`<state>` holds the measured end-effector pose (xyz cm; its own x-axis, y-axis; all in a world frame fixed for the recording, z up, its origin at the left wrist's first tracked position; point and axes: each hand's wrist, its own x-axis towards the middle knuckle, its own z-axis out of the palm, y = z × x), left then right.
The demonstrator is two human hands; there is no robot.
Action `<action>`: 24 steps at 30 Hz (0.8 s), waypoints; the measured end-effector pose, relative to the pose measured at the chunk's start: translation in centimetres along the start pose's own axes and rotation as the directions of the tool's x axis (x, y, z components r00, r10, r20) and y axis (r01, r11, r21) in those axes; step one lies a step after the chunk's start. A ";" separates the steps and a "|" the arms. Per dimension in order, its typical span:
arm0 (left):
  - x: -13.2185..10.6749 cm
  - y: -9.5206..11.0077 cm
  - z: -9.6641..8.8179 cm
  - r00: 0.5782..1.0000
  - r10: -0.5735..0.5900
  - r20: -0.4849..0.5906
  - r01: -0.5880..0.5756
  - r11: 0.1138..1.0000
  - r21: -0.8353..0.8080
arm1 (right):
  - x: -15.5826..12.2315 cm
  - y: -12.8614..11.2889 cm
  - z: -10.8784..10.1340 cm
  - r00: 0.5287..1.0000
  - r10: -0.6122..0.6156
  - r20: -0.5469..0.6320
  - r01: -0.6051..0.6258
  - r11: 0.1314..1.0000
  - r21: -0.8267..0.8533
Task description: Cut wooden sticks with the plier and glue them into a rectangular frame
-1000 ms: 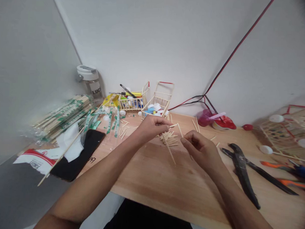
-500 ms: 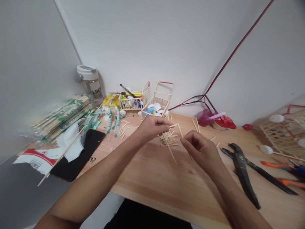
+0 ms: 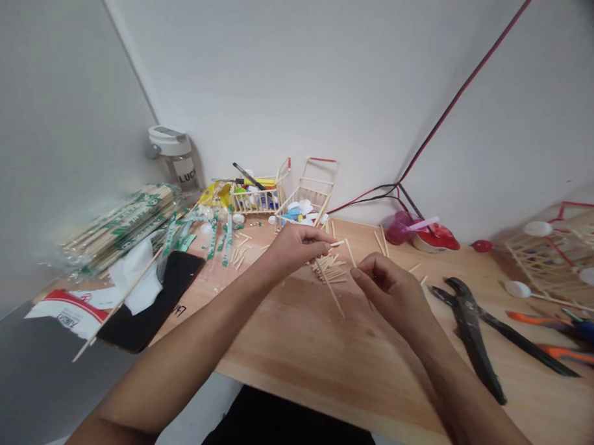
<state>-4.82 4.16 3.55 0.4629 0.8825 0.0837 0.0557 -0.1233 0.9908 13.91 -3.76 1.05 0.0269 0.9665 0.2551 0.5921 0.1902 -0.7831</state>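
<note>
Between both hands, over the middle of the table, is a piece made of thin wooden sticks. My left hand (image 3: 303, 245) is closed, thumb and fingers pinching a short wooden stick (image 3: 338, 243). A longer stick slants down toward me from under that hand; whether it joins the short one is hidden. My right hand (image 3: 383, 277) is closed too, pinching a long wooden stick (image 3: 349, 252) whose upper end meets the short stick at a corner. Just behind lies a pile of short cut sticks (image 3: 332, 270), partly covered by my left hand.
Black pliers (image 3: 469, 326) and orange-handled tools (image 3: 561, 326) lie at right, near a stick-built model (image 3: 559, 251). Small stick carts (image 3: 256, 198) hold odds and ends at the back. Left are bagged sticks (image 3: 126, 223), a phone (image 3: 152, 308) and a jar (image 3: 175, 153). A red-lined bowl (image 3: 437, 239) stands back right.
</note>
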 end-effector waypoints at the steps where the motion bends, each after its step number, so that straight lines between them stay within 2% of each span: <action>1: 0.0 0.0 0.0 1.000 0.000 0.001 0.000 1.000 -0.003 | 0.0 0.0 0.0 1.000 0.001 -0.001 -0.001 1.000 -0.004; 24: -0.2 0.6 -0.1 1.000 -0.011 0.015 0.011 1.000 -0.015 | 0.1 0.1 0.0 0.999 -0.023 -0.024 0.022 0.998 -0.053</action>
<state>-4.98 4.01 4.11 0.4753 0.8769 0.0714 0.0480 -0.1068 0.9931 14.01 -3.61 1.00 0.0325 0.9575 0.2865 0.6347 0.2017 -0.7460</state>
